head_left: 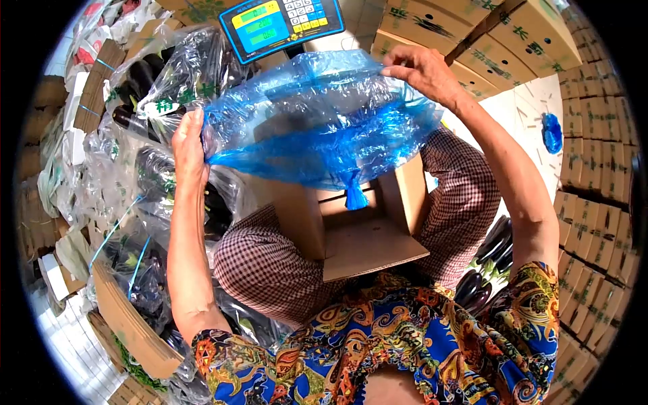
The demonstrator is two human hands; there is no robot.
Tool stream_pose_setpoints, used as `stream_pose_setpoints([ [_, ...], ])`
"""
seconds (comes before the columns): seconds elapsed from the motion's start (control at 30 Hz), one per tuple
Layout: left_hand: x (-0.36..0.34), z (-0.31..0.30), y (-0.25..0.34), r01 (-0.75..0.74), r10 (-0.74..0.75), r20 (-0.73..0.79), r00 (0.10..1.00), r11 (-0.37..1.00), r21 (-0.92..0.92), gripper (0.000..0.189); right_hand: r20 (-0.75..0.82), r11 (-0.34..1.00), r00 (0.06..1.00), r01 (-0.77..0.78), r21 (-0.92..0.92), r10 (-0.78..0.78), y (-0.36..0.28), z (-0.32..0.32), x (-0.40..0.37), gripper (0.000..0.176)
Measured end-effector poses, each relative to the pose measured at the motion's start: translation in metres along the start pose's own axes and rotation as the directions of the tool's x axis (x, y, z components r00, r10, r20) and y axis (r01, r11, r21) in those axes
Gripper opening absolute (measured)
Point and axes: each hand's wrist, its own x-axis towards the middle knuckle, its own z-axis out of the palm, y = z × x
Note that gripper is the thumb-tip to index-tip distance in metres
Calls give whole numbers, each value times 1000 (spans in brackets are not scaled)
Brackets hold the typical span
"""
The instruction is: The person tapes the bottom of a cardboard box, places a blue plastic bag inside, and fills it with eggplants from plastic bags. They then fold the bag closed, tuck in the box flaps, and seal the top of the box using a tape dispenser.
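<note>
A thin blue plastic bag [324,145] is stretched between my two hands, spread wide above an open cardboard box [371,243]. My left hand [191,145] grips the bag's left edge, thumb up. At the opposite upper corner, my right hand [424,73] pinches the rim between thumb and fingertips. A knotted blue tuft hangs from the bag's lower middle, over the box opening. The box stands between my legs with its near flap folded out toward me. The bag hides the box's far side.
A weighing scale display [280,27] stands beyond the bag. Eggplants in clear plastic [162,88] are piled at left, with loose eggplants [496,243] by my right leg. Printed cartons [472,40] stand at upper right, and more stacked boxes [594,162] line the right side.
</note>
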Motion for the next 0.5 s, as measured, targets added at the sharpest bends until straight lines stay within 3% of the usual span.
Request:
stream_pose_setpoints([
  [0.1,5,0,-2,79,-76,82,994,996,-30,18,192,988,979,45,151,-74,7,-1,16,24],
  [0.2,15,1,-10,19,-19,3,1000,1000,16,18,294,982,954,-1,186,-55,5,-27,21,29],
  [0.23,16,-1,-8,79,-79,-1,997,997,-22,17,293,981,955,-7,195,-52,-4,-35,19,34],
  [0.33,15,-1,-4,120,-121,-42,992,992,-38,18,253,977,966,-111,181,63,-9,-53,24,39],
  [0.37,23,-16,-13,131,-129,49,990,991,-31,20,234,980,970,-110,166,70,-7,-52,29,39],
  [0.43,27,-9,-17,141,-140,42,989,990,-16,19,193,985,978,-109,136,82,-4,-43,45,40],
  [0.5,30,-10,-19,188,-189,80,979,982,10,17,-29,998,997,-68,5,68,3,-23,62,39],
])
